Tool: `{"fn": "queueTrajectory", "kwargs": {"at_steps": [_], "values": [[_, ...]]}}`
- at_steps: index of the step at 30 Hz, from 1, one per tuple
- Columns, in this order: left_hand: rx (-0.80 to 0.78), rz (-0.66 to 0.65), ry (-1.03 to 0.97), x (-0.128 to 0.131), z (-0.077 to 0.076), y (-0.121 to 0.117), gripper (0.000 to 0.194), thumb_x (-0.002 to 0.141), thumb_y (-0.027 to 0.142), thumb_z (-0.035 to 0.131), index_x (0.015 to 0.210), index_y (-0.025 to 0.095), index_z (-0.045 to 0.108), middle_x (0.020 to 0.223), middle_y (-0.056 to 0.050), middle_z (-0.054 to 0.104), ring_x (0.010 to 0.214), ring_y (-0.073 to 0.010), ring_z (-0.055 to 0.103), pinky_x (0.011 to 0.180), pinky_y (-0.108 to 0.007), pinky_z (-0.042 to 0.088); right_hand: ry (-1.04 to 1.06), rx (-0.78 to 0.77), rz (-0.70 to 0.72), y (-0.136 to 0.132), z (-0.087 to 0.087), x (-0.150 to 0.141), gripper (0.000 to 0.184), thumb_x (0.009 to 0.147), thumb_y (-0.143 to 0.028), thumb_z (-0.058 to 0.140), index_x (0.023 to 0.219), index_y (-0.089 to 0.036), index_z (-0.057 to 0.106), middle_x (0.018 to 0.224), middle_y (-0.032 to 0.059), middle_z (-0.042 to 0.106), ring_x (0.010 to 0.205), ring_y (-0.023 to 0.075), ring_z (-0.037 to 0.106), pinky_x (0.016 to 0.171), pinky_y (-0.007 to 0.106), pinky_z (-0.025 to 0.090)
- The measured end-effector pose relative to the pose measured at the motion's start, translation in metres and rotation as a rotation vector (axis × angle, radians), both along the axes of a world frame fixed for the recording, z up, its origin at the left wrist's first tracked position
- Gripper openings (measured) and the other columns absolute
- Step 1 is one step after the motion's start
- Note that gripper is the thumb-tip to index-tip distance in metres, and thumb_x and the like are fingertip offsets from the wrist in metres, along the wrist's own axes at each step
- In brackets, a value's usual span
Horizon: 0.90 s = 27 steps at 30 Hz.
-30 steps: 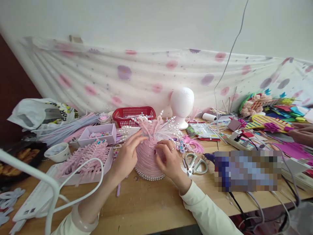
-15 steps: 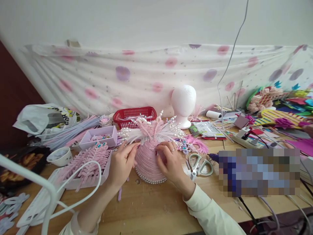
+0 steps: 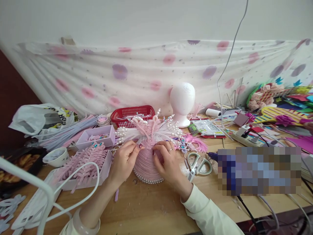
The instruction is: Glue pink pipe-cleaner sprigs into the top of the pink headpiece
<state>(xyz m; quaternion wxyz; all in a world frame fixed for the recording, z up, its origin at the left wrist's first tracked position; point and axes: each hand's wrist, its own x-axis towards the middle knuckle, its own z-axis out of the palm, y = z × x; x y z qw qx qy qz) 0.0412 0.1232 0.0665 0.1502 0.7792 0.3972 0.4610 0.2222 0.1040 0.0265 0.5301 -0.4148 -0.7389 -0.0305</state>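
In the middle of the table stands a dome-shaped headpiece (image 3: 147, 163) wound in pink fuzzy stems. Pearls line its lower rim, and white stamens tipped with pearls (image 3: 171, 127) fan out from its top. At its upper left, my left hand (image 3: 126, 160) is closed in a pinch, thumb and forefinger together; anything between them is too small to make out. My right hand (image 3: 167, 160), with a ring on one finger, bends its fingers against the headpiece's right side. Scissors (image 3: 194, 166) lie open on the table to the right of that hand.
Pink leaf-like stems fill a white tray (image 3: 107, 171) at left, near a lilac box (image 3: 111, 137) and a paper cup (image 3: 58, 160). Behind are a red basket (image 3: 113, 117) and a white foam head (image 3: 183, 101). A white tubular frame (image 3: 47, 186) crosses the left foreground.
The view has shifted slightly, so most things sit a little further left. Both hands stay at the headpiece; my left finger and thumb have moved slightly across its upper front.
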Motion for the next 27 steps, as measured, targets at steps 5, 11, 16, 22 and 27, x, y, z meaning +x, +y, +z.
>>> {"fn": "queueTrajectory", "kwargs": {"at_steps": [5, 11, 16, 22, 27], "values": [[0.045, 0.001, 0.078, 0.003, -0.008, 0.008, 0.033, 0.096, 0.021, 0.041, 0.114, 0.023, 0.070, 0.099, -0.006, 0.067, 0.095, -0.0199, 0.063, 0.086, -0.034, 0.051, 0.009, -0.005, -0.001, -0.001, 0.002, -0.001, 0.018, 0.087, -0.009, 0.050, 0.097, -0.022, 0.057, 0.099, 0.0078, 0.060, 0.095, 0.0246, 0.052, 0.082, 0.042, 0.046], [0.235, 0.185, 0.285, 0.012, -0.017, 0.014, 0.033, 0.090, 0.029, 0.056, 0.121, 0.022, 0.067, 0.108, -0.010, 0.057, 0.105, -0.0273, 0.055, 0.097, -0.046, 0.046, 0.001, -0.040, -0.021, -0.003, 0.003, -0.002, 0.017, 0.087, -0.011, 0.051, 0.099, -0.022, 0.057, 0.102, 0.0088, 0.060, 0.097, 0.0258, 0.051, 0.084, 0.043, 0.046], [0.284, 0.239, 0.395, 0.017, -0.021, 0.014, 0.034, 0.093, 0.031, 0.051, 0.124, 0.023, 0.064, 0.115, -0.012, 0.054, 0.109, -0.0297, 0.051, 0.096, -0.048, 0.044, -0.007, -0.058, -0.022, -0.003, 0.002, -0.003, 0.018, 0.087, -0.011, 0.051, 0.101, -0.021, 0.056, 0.104, 0.0094, 0.060, 0.097, 0.0259, 0.051, 0.086, 0.044, 0.046], [0.295, 0.276, 0.480, 0.019, -0.021, 0.011, 0.037, 0.095, 0.033, 0.048, 0.125, 0.020, 0.063, 0.110, -0.013, 0.057, 0.104, -0.0314, 0.052, 0.090, -0.049, 0.044, -0.003, -0.071, -0.029, -0.004, 0.002, -0.004, 0.020, 0.086, -0.010, 0.051, 0.101, -0.021, 0.055, 0.104, 0.0095, 0.059, 0.097, 0.0261, 0.051, 0.086, 0.044, 0.046], [0.270, 0.237, 0.445, 0.019, -0.016, 0.011, 0.033, 0.094, 0.030, 0.050, 0.121, 0.019, 0.065, 0.112, -0.013, 0.058, 0.107, -0.0308, 0.053, 0.093, -0.049, 0.043, -0.007, -0.080, -0.032, -0.005, 0.002, -0.004, 0.018, 0.087, -0.010, 0.051, 0.100, -0.021, 0.056, 0.104, 0.0094, 0.059, 0.097, 0.0260, 0.051, 0.086, 0.044, 0.046]]}}
